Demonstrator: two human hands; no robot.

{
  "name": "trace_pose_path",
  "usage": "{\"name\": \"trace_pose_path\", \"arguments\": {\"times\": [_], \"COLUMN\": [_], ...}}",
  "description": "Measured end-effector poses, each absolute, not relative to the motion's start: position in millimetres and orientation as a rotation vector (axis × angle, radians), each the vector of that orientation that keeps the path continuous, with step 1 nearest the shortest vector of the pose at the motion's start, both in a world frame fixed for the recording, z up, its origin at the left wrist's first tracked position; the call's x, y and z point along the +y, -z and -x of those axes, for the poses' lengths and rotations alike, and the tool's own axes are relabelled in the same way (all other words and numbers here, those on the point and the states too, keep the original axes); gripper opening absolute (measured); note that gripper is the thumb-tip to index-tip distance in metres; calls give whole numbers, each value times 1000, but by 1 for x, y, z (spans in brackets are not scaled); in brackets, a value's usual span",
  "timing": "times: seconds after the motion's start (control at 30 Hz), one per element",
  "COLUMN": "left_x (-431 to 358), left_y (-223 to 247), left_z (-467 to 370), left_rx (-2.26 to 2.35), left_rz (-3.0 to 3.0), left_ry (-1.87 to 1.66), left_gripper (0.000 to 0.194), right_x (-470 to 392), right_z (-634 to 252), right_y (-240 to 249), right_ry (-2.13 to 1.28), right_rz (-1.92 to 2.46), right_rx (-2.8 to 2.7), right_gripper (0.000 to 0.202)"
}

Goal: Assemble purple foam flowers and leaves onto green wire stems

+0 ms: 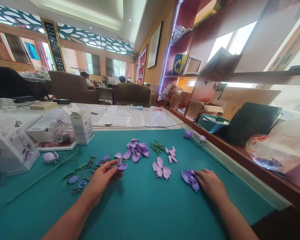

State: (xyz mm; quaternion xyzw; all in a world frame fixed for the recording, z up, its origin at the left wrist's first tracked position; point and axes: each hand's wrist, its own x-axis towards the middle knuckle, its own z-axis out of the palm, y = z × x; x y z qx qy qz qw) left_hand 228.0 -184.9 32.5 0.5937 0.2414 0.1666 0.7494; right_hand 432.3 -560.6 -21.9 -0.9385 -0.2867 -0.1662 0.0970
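Note:
My left hand (104, 176) pinches a partly built purple toy flower (119, 162), with petals spreading from a pale center, above the green mat. My right hand (211, 182) has its fingers closed at the edge of a small pile of darker purple petals (189, 178); one petal appears to be between the fingertips. Between the hands lie several pale pink petals (159, 171). Farther back are a larger heap of purple petals (137, 150), short green stem pieces (157, 146) and pale pink bud-shaped pieces (171, 154).
Blue-violet rings (73, 179) and green leafy parts lie left of my left hand. A long-stemmed flower (50, 156) rests near white boxes (82, 125). Two finished flowers (188, 133) lie along the right edge. Shelves with cartons (198, 108) border the right side.

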Motion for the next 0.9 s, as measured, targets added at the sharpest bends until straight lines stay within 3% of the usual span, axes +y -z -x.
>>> {"name": "trace_pose_path", "arguments": {"times": [0.2, 0.5, 0.77, 0.9], "left_x": [-187, -188, -188, -189], "left_y": [-35, -35, -33, -32], "left_z": [-226, -225, -225, -224], "left_rx": [526, 509, 483, 437], "left_rz": [-1303, -1308, -1238, -1220], "left_ry": [-337, -321, -309, -285], "left_gripper": [57, 56, 54, 50], "right_x": [-556, -553, -555, -539], "right_z": [-433, -435, -431, -419], "right_y": [26, 22, 5, -19], "right_ry": [532, 321, 292, 297], "right_rz": [2739, 2555, 2498, 2406], "right_rx": [-879, -680, -595, -485], "right_gripper": [29, 19, 33, 29]}}
